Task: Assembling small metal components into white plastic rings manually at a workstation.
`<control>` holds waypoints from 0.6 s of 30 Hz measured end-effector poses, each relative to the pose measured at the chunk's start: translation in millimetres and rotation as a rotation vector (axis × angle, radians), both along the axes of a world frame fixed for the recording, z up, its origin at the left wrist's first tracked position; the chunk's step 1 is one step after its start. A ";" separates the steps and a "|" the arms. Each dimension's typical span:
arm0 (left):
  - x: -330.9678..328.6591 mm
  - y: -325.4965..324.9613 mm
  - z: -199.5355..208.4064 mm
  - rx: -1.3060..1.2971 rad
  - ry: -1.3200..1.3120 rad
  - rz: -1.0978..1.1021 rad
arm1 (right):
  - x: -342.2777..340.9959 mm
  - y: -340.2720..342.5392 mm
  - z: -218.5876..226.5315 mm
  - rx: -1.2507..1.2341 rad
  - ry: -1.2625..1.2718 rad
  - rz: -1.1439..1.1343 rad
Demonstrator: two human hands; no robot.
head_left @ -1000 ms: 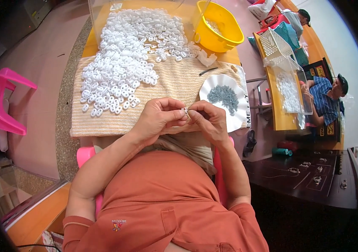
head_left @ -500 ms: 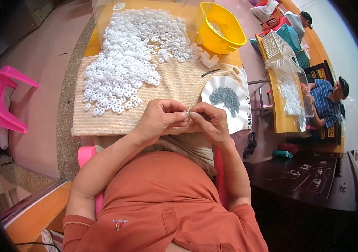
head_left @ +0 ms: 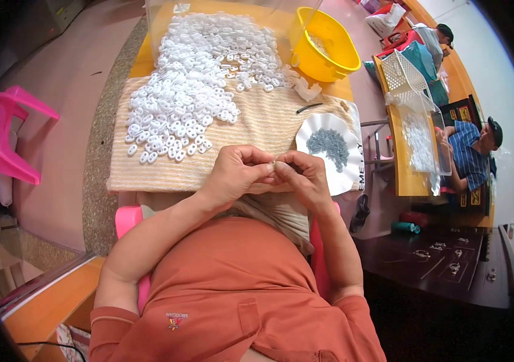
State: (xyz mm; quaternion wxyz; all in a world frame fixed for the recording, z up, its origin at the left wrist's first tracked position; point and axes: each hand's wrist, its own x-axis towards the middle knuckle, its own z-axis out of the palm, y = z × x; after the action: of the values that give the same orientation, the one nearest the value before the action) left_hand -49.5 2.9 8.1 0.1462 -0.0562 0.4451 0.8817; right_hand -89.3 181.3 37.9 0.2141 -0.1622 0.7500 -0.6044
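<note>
My left hand (head_left: 233, 175) and my right hand (head_left: 306, 176) meet over the near edge of a striped towel, thumbs and forefingers pinched together. Between the fingertips is a small whitish plastic piece (head_left: 274, 163), mostly covered by them. Ahead and to the left spreads a big heap of white oval plastic pieces with two holes each (head_left: 175, 102). Just beyond my right hand lies a white scalloped dish (head_left: 342, 183), which holds a pile of small grey-blue parts (head_left: 328, 148).
The striped towel (head_left: 257, 123) covers the near tabletop. A yellow basin (head_left: 329, 63) stands at the far right, near a crumpled whitish scrap (head_left: 308, 90) and a thin black strip (head_left: 309, 108). A pink stool (head_left: 9, 145) is at left. Another person (head_left: 471, 145) sits at a table on the right.
My fingertips have drawn closer together, and less of the small piece shows between them. The whole view has shifted slightly, so the table appears a little farther right.
</note>
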 end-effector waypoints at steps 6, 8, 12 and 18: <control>-1.7 -4.4 6.6 -0.031 -0.003 -0.024 | -1.1 -1.3 7.9 -0.088 -0.168 -0.014; -3.5 -6.0 7.4 -0.032 0.008 -0.025 | -4.6 0.2 7.6 -0.096 -0.153 0.012; -5.3 -8.8 15.3 -0.021 0.004 0.001 | -7.0 -4.5 12.7 -0.085 -0.132 -0.011; -6.7 -19.4 25.0 0.023 0.061 0.022 | -10.2 -18.0 23.1 -0.107 -0.031 -0.043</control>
State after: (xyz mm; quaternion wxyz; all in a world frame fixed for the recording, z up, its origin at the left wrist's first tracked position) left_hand -56.2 -16.5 33.1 0.1236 -0.0325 0.4384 0.8896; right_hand -99.5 163.3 61.0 0.2035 -0.1479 0.7166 -0.6505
